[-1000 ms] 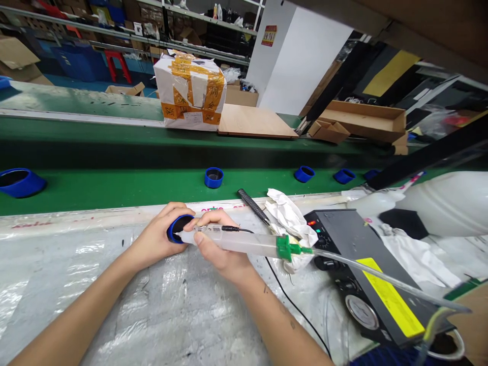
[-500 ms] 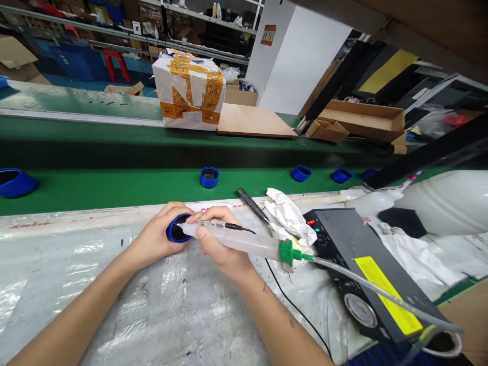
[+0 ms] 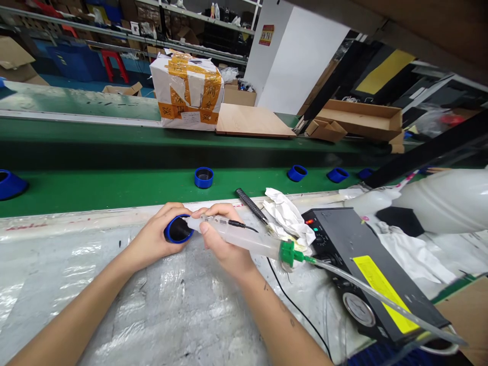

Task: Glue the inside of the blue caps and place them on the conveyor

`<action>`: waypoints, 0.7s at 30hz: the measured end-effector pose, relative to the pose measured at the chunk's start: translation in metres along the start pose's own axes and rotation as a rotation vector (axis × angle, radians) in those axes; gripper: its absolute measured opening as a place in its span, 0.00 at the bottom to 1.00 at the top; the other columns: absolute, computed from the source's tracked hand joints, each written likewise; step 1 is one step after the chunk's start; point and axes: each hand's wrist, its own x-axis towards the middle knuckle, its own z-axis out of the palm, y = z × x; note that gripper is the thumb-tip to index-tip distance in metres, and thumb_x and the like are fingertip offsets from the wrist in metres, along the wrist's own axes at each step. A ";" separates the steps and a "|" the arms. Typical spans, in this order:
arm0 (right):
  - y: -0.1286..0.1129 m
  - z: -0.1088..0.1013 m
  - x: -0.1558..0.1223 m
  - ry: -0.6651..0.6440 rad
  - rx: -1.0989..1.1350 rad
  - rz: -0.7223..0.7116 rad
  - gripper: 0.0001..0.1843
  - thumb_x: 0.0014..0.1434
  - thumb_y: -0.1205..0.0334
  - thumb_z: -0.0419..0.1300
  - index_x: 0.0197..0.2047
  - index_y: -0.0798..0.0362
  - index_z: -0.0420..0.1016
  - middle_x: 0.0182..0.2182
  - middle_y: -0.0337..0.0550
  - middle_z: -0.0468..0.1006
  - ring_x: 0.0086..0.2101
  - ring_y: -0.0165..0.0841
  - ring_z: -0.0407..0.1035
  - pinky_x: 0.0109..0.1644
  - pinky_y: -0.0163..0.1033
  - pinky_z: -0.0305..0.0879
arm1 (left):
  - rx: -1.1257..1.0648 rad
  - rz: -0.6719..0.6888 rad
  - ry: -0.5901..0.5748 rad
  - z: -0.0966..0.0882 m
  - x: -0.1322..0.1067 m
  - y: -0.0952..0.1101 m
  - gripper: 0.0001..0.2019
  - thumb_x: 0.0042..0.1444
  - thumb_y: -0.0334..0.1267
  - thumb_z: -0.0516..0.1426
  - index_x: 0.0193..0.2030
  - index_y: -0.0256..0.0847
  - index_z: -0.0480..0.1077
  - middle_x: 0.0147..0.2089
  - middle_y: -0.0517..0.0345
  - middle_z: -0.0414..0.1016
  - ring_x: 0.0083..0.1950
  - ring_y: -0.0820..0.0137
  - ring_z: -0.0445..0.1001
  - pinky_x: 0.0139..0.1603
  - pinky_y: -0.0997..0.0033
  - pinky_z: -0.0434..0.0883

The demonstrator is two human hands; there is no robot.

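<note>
My left hand (image 3: 156,236) is closed around a short blue cup-like ring (image 3: 178,241) with a dark inside, its opening tilted toward me. In my right hand (image 3: 224,249) is a translucent dispensing syringe (image 3: 259,243), gripped near its nozzle end. The nozzle points left and lies at the right rim of the blue ring; whether it touches cannot be made out. A green cap (image 3: 287,252) closes the syringe's back end, and a clear hose (image 3: 354,279) runs from it. A black cable (image 3: 249,227) is plugged into a clip along the barrel.
A black dispenser box (image 3: 354,249) with a dial and gauge stands at right. Crumpled white tissue (image 3: 284,216) and a black-handled tool (image 3: 251,204) lie before it. More blue rings (image 3: 204,177) sit on the green belt (image 3: 244,182). A taped white carton (image 3: 186,91) stands behind.
The syringe nozzle has drawn back rightward from inside the blue ring to its rim. The blue rings on the belt have shifted slightly left in view.
</note>
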 end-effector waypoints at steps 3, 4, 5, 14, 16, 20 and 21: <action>-0.001 -0.001 0.002 0.014 0.012 -0.007 0.08 0.61 0.59 0.66 0.41 0.45 0.70 0.43 0.42 0.85 0.47 0.40 0.80 0.49 0.46 0.77 | 0.007 0.002 0.000 0.000 0.000 0.001 0.19 0.55 0.36 0.63 0.54 0.47 0.72 0.55 0.53 0.73 0.58 0.58 0.76 0.58 0.59 0.76; 0.000 -0.001 0.002 0.020 0.017 -0.011 0.08 0.61 0.61 0.65 0.41 0.45 0.70 0.43 0.42 0.85 0.46 0.39 0.80 0.49 0.46 0.77 | 0.009 0.002 -0.001 0.000 0.000 0.001 0.19 0.55 0.36 0.63 0.54 0.47 0.72 0.55 0.53 0.73 0.57 0.59 0.76 0.58 0.59 0.76; 0.000 -0.002 0.003 0.027 0.022 -0.014 0.08 0.61 0.62 0.65 0.41 0.45 0.70 0.43 0.42 0.85 0.46 0.39 0.80 0.50 0.47 0.76 | 0.011 0.001 -0.001 -0.001 0.000 0.001 0.19 0.55 0.37 0.63 0.54 0.47 0.72 0.55 0.53 0.73 0.57 0.59 0.76 0.58 0.59 0.76; 0.001 -0.004 0.005 0.045 0.048 -0.029 0.07 0.60 0.64 0.65 0.40 0.46 0.72 0.41 0.42 0.85 0.45 0.40 0.81 0.55 0.50 0.74 | 0.011 -0.027 -0.010 -0.002 0.001 0.004 0.19 0.56 0.38 0.63 0.54 0.46 0.71 0.55 0.53 0.72 0.57 0.59 0.76 0.59 0.57 0.75; 0.000 -0.005 0.005 0.048 0.023 -0.039 0.07 0.60 0.64 0.65 0.40 0.47 0.72 0.41 0.42 0.85 0.45 0.39 0.81 0.55 0.49 0.74 | 0.013 -0.031 -0.011 -0.001 0.002 0.005 0.19 0.55 0.38 0.63 0.54 0.46 0.71 0.55 0.53 0.73 0.57 0.59 0.76 0.59 0.57 0.75; -0.002 -0.007 0.005 0.064 -0.089 -0.057 0.06 0.59 0.64 0.65 0.40 0.47 0.74 0.40 0.42 0.85 0.43 0.38 0.81 0.52 0.45 0.75 | 0.021 -0.034 -0.002 -0.001 0.002 0.004 0.19 0.54 0.39 0.63 0.54 0.46 0.71 0.55 0.53 0.73 0.58 0.58 0.76 0.60 0.56 0.75; -0.003 -0.007 0.005 0.069 -0.113 -0.059 0.06 0.59 0.64 0.65 0.40 0.48 0.75 0.39 0.42 0.85 0.43 0.38 0.81 0.51 0.45 0.75 | 0.023 -0.031 0.001 -0.001 0.002 0.004 0.19 0.54 0.38 0.63 0.54 0.46 0.71 0.55 0.53 0.73 0.58 0.57 0.75 0.61 0.56 0.74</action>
